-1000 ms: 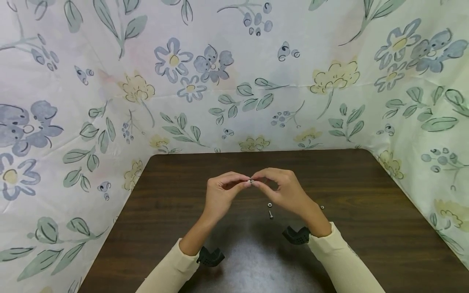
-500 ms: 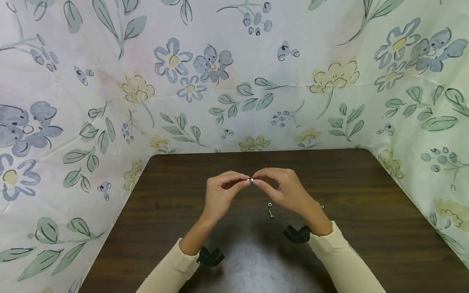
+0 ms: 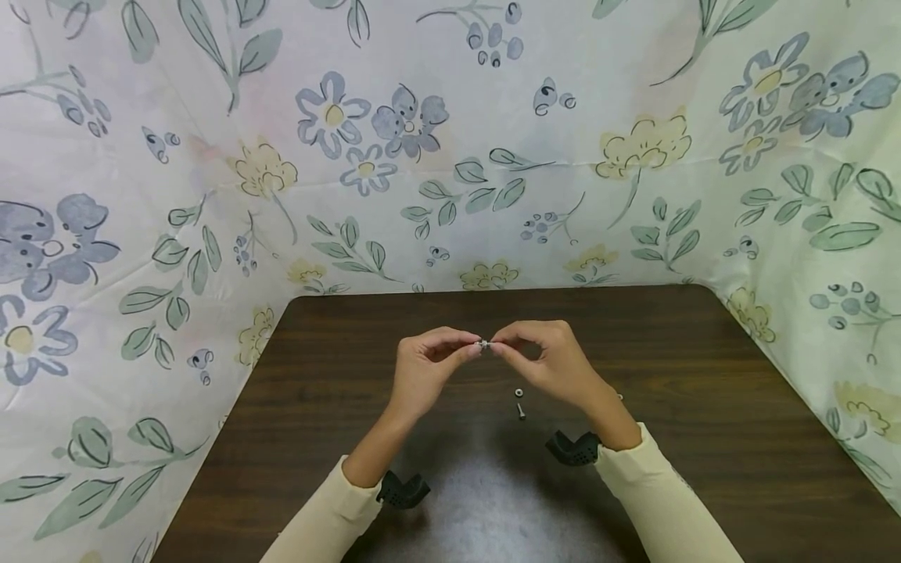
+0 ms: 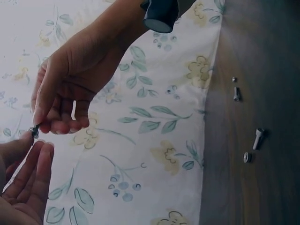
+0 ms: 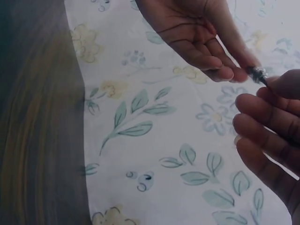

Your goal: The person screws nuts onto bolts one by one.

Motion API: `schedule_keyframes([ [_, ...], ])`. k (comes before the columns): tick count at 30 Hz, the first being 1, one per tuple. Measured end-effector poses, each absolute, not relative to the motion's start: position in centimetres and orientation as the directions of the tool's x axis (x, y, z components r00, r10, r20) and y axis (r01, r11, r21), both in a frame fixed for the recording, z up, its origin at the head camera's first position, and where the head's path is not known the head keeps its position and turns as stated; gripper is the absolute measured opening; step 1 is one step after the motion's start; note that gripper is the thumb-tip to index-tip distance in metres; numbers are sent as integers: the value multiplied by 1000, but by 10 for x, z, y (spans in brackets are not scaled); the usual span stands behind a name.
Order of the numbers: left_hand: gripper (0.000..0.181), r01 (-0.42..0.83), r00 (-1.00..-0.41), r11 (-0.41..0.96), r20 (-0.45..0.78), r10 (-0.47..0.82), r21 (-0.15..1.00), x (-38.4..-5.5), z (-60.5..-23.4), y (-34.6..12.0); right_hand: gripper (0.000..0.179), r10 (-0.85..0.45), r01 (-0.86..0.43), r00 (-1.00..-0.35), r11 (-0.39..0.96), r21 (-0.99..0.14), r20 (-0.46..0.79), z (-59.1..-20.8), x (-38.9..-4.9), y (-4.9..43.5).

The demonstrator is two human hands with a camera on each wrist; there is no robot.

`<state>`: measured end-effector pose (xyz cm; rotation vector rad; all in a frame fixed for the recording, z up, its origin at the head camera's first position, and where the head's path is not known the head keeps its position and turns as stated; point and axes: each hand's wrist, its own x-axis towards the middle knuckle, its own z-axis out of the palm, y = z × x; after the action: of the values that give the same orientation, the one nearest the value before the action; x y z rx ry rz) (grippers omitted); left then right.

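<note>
Between the two hands, held up above the table, is a small silver bolt (image 3: 483, 344) with what may be a nut on it; the fingertips hide part of it. My left hand (image 3: 425, 371) pinches one end between thumb and forefinger. My right hand (image 3: 549, 360) pinches the other end the same way, where a thin dark stretch of it (image 5: 266, 83) shows in the right wrist view. Below them on the table lie a loose bolt (image 3: 521, 411) and a loose nut (image 3: 518, 392).
The left wrist view shows a second loose bolt (image 4: 236, 93) and a smaller nut (image 4: 234, 79) on the dark wooden table (image 3: 338, 407). In the head view the right forearm partly covers that area. Floral cloth (image 3: 450, 156) surrounds the table at the back and sides.
The right fingertips have drawn slightly to the right, so more of the silver bolt shows between the hands. The left hand stays nearly in place, and the loose pieces have not moved.
</note>
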<state>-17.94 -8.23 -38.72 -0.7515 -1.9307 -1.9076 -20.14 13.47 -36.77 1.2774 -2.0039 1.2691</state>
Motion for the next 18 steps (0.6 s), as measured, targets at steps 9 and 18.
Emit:
schedule_keyframes([
  [9, 29, 533, -822, -58, 533, 200, 844, -178, -387, -82, 3, -463, -869, -478, 124, -480, 746, -368, -201, 135],
  [18, 19, 508, -840, -24, 502, 205, 861, -177, -385, -82, 17, -462, -884, -451, 115, -453, 764, -369, -202, 133],
])
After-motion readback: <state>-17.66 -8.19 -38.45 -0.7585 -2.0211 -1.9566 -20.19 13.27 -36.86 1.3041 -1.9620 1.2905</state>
